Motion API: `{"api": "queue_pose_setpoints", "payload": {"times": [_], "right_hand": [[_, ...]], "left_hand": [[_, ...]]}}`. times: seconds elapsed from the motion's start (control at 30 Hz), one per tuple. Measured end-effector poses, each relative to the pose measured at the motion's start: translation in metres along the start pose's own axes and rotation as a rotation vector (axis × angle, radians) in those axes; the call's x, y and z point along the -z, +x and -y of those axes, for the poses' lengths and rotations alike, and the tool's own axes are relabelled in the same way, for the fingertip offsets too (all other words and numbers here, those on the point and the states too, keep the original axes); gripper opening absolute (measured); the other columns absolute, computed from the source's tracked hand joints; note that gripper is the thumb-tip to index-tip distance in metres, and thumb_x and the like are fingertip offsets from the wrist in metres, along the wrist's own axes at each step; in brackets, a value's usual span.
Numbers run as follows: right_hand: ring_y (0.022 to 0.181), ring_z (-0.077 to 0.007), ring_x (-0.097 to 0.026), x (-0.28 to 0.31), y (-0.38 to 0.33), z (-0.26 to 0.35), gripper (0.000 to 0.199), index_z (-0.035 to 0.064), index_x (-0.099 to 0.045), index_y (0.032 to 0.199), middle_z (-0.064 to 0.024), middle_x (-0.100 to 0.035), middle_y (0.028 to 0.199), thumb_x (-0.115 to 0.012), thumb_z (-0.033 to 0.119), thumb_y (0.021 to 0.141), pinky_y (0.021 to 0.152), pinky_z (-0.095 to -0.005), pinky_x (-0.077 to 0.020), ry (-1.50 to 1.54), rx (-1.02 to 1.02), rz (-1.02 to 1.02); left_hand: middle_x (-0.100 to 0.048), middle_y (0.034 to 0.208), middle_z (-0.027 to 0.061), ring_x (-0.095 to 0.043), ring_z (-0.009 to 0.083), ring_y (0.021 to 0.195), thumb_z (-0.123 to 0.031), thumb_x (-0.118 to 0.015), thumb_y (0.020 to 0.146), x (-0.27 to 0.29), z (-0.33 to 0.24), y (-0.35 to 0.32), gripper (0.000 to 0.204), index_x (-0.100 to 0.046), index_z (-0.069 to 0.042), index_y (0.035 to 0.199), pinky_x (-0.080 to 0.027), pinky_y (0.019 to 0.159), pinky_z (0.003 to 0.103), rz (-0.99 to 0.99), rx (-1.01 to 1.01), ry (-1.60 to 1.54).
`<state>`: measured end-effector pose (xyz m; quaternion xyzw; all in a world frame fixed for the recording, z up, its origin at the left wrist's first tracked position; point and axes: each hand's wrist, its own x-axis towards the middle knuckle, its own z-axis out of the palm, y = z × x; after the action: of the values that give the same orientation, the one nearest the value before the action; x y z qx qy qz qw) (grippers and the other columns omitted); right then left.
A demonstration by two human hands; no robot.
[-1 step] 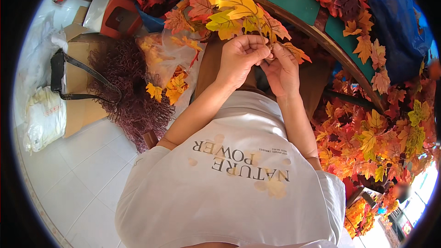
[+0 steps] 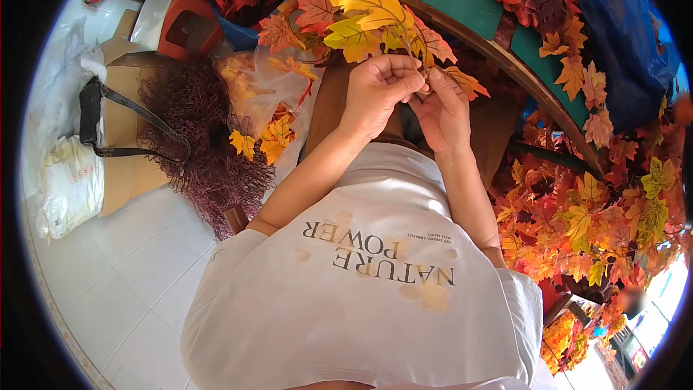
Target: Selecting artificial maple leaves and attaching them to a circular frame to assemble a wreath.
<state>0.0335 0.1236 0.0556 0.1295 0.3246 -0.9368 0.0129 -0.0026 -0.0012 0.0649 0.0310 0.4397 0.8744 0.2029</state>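
My left hand (image 2: 377, 94) pinches the thin stem of an artificial maple-leaf garland (image 2: 375, 13) between thumb and fingers. Yellow, orange and red leaves fan out above and beyond my knuckles. Fingertip to fingertip with it, my right hand (image 2: 444, 112) is closed on the same stem, beside an orange leaf (image 2: 468, 83). The exact spot where the fingers meet is partly hidden by the left thumb. Both hands are in front of my lap, just short of a green-topped table (image 2: 530, 47) with a brown edge.
To the left, a bundle of dark purple-brown looped stems (image 2: 209, 123) lies against a cardboard box (image 2: 137, 180) with a black strap. Behind stands a red stool (image 2: 189, 22). Masses of orange and red leaves (image 2: 577, 209) fill the right, below a blue plastic sheet (image 2: 613, 29).
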Motion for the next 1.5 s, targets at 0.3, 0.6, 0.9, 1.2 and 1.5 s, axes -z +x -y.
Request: {"api": "queue_pose_setpoints", "payload": {"times": [0.3,0.6,0.9,1.2,1.5], "right_hand": [[0.077,-0.0133,-0.060,0.007,-0.001,-0.004,0.011,0.0024,-0.063,0.089,-0.0050,-0.064,0.085,-0.059,0.012,0.089,0.077,-0.0313,-0.0494,-0.096,0.066,-0.034],[0.081,-0.0130,-0.062,0.004,-0.006,-0.003,0.013,0.0007,-0.061,0.095,-0.0054,-0.064,0.090,-0.064,0.009,0.086,0.078,-0.0297,-0.0512,-0.238,0.122,-0.085],[0.084,-0.0111,-0.059,0.033,0.003,-0.009,0.016,0.0011,-0.060,0.098,-0.0034,-0.061,0.090,-0.063,0.013,0.087,0.076,-0.0279,-0.0480,-0.924,0.344,-0.026],[0.087,-0.0281,-0.063,-0.006,-0.024,0.028,0.032,0.0145,-0.057,0.116,-0.0053,-0.066,0.098,-0.059,0.015,0.083,0.071,-0.0349,-0.0493,-1.644,0.338,0.070],[0.057,-0.0037,-0.045,0.015,-0.024,0.027,0.024,0.0030,-0.062,0.102,0.0000,-0.055,0.063,-0.047,0.020,0.097,0.053,-0.0183,-0.0342,-0.814,0.027,0.264]], "left_hand": [[-0.062,0.081,0.0056,-0.062,0.0135,0.073,0.002,-0.066,0.080,0.002,0.002,0.001,0.021,-0.059,0.005,0.099,-0.043,0.058,0.021,-0.017,-0.051,-0.008],[-0.062,0.078,0.0064,-0.061,0.0109,0.067,0.004,-0.065,0.078,0.007,0.011,0.002,0.015,-0.060,0.005,0.092,-0.044,0.055,0.021,-0.035,-0.076,0.010],[-0.062,0.073,0.0057,-0.060,0.0108,0.064,0.002,-0.065,0.079,0.011,0.014,0.006,0.012,-0.058,0.003,0.089,-0.047,0.054,0.021,-0.105,-0.130,0.227],[-0.062,0.079,0.0042,-0.062,0.0121,0.067,-0.005,-0.064,0.083,0.022,-0.005,0.009,0.011,-0.060,-0.001,0.092,-0.052,0.058,0.020,-0.196,0.049,-0.180],[-0.063,0.089,0.0076,-0.063,0.0135,0.079,-0.011,-0.059,0.089,0.000,-0.019,0.007,0.017,-0.058,0.004,0.098,-0.055,0.073,0.022,-0.103,0.072,-0.468]]}}
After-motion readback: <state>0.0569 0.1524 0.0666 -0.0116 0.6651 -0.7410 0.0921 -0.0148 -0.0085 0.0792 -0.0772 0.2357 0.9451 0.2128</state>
